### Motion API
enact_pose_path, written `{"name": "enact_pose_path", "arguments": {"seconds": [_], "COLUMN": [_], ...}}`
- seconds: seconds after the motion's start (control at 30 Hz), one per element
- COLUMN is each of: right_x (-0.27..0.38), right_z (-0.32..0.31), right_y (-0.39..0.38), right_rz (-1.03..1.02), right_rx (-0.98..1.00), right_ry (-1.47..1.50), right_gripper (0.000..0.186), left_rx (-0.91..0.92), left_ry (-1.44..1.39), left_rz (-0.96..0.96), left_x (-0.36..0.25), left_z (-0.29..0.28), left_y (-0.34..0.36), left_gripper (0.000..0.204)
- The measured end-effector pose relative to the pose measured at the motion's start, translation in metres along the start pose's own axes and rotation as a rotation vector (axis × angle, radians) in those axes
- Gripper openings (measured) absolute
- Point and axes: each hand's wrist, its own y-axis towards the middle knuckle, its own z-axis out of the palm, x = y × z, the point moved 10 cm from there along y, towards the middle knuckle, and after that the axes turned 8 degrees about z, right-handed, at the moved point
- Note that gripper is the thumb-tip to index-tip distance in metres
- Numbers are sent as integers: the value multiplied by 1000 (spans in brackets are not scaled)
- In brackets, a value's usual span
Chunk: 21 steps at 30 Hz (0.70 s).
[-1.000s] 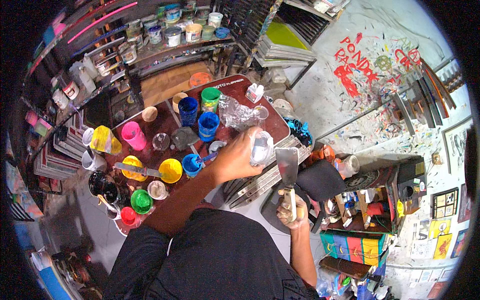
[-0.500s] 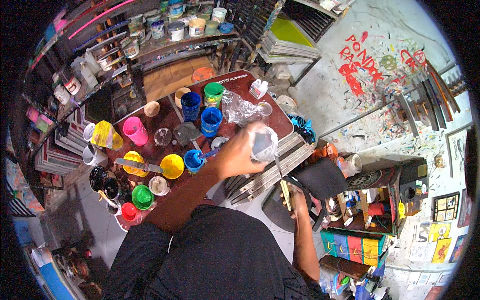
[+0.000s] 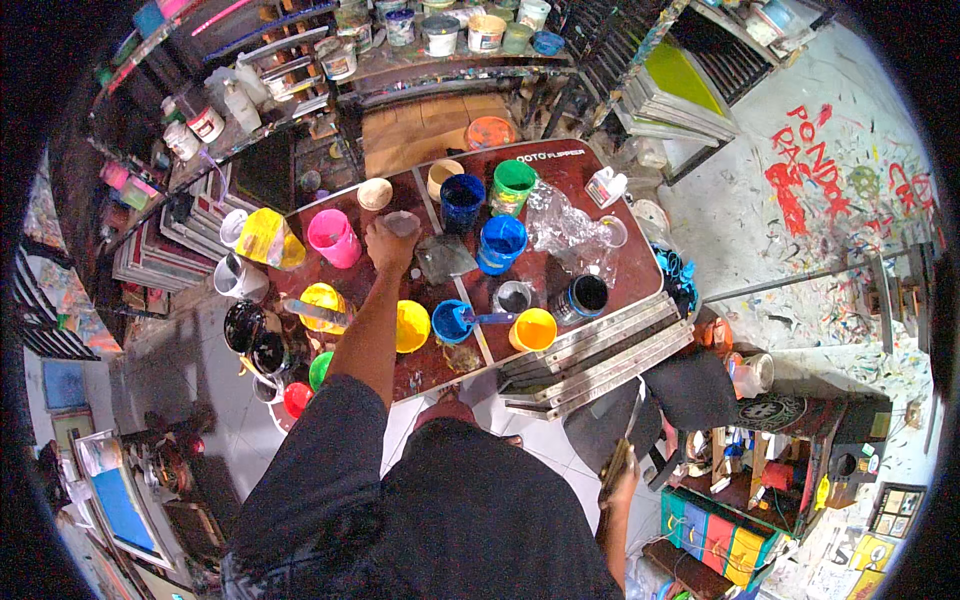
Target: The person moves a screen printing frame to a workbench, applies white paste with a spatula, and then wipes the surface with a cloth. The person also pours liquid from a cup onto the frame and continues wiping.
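Note:
My left hand [image 3: 388, 250] reaches across the dark red table, fingers closed on the edge of a clear round plastic piece [image 3: 403, 224], a lid or shallow cup. Around it are a pink cup [image 3: 334, 238], a pale round lid [image 3: 375, 194] and a crumpled grey plastic piece [image 3: 445, 259]. Low at my right side, my right hand [image 3: 622, 478] grips a long thin tool [image 3: 630, 425] with a narrow blade and a yellowish handle; its exact kind is unclear. Nearer my body stand a yellow cup [image 3: 412, 327] and a blue cup [image 3: 452, 321] with a blue spatula in it.
More paint cups, including a green one [image 3: 513, 187] and a dark one [image 3: 585, 297], crowd the table. Clear plastic wrap [image 3: 560, 228] lies at the right. Stacked frames [image 3: 600, 350] jut past the near right edge, beside a black chair [image 3: 690, 388]. Shelves of tubs [image 3: 440, 36] stand behind.
My left hand has moved left and farther over the table, from a clear plastic tub to the round piece. My right hand has dropped lower with the tool. The view has shifted left.

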Motion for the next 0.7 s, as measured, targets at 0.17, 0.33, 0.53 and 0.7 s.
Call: {"name": "enact_pose_path", "arguments": {"seconds": [0.17, 0.33, 0.53, 0.7], "right_x": [9, 19, 51, 115], "right_z": [6, 2, 7, 6], "right_y": [-20, -17, 29, 107], "right_rz": [-67, -62, -66, -614], "right_rx": [-34, -155, -230, -330], "right_ry": [-18, -111, -164, -540], "right_gripper": [32, 28, 24, 22], "left_rx": [177, 92, 216, 45], "left_ry": [58, 300, 130, -185], "left_rz": [-131, -101, 325, 298], "left_x": [56, 112, 153, 33], "left_z": [94, 163, 215, 163], "left_y": [40, 77, 100, 66], "left_gripper": [69, 91, 45, 42]}}
